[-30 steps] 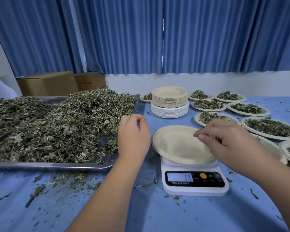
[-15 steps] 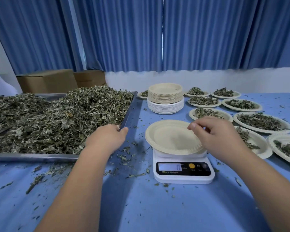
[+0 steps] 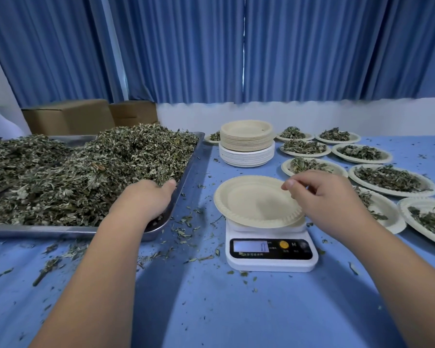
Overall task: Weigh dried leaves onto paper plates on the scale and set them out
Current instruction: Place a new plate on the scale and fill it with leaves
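Dried grey-green leaves lie heaped in the steel tray at ten o'clock from the white digital scale, whose cream paper plate is bare. The left hand digs in, fingers buried, so I cannot tell its grip. The right hand hovers, grip released. Scooping seems underway; next, a handful must cross.

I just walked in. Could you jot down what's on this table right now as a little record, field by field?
Left hand: reaching into the dried leaves on the metal tray, fingers hidden
Right hand: fingers curled at the right rim of the empty plate; grip unclear
Scale: bears that plate; display seems to read 0
Spare plates: one stack behind the scale
Filled plates: several set out on the right
Table: blue cover, leaf crumbs scattered
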{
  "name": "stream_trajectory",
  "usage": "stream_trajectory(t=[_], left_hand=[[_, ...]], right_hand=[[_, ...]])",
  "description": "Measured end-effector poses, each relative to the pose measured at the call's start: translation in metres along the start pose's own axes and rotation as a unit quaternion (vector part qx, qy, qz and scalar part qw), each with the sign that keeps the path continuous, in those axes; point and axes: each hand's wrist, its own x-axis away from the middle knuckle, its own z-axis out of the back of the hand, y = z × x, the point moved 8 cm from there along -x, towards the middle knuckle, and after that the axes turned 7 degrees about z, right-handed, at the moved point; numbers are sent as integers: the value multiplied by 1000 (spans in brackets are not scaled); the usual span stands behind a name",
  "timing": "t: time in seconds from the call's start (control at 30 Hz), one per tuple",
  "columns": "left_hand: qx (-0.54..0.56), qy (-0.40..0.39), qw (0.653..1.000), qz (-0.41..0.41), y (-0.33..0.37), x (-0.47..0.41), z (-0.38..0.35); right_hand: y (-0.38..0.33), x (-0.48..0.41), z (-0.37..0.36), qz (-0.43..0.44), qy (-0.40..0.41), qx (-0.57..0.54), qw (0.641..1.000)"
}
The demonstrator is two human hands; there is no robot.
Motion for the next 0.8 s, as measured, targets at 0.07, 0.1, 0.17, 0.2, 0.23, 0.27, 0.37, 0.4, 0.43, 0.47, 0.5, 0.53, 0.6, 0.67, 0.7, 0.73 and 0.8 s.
stream_trajectory(t=[0.07,0.1,0.17,0.2,0.23,0.27,0.37,0.4,0.43,0.47,0.5,0.53,0.6,0.67,0.7,0.73,0.8], left_hand=[[5,59,998,6,-4,0,13],[2,62,998,15,-8,-1,15],[-3,13,999,43,-15,-3,9],[-3,-23,998,58,-18,-2,2],[-3,-59,996,70,-19,0,-5],[-7,-87,993,77,-19,2,-10],[-16,-84,993,80,-15,1,-11],[-13,-60,995,78,-15,-2,-7],[-8,-31,997,76,-15,-4,-2],[-1,-1,998,69,-16,-6,3],[7,22,998,55,-16,-7,6],[17,34,999,35,-15,-9,8],[38,11,999,0,-14,-13,7],[32,-40,999,-6,-16,-16,-1],[21,-69,997,5,-20,-16,-7],[6,-94,995,17,-23,-17,-12],[-18,-109,994,24,-24,-17,-16]], right_hand=[[2,0,2,-3,7,-14,1000],[2,0,3,-5,7,-18,1000],[3,0,2,-5,2,-20,1000],[2,0,2,-3,-2,-19,1000],[2,0,1,-2,-5,-17,1000],[2,0,0,-2,-7,-16,1000],[3,-1,1,-3,-9,-15,1000],[4,-1,1,-5,-10,-15,1000],[4,-1,1,-7,-11,-17,1000],[5,-1,1,-10,-12,-20,1000],[6,-1,0,-13,-11,-23,1000],[6,0,0,-15,-10,-26,999],[7,0,0,-16,-8,-31,999],[6,0,0,-14,-10,-33,999],[5,1,0,-13,-12,-33,999],[5,1,-1,-13,-16,-33,999],[5,1,-1,-15,-20,-32,999]])
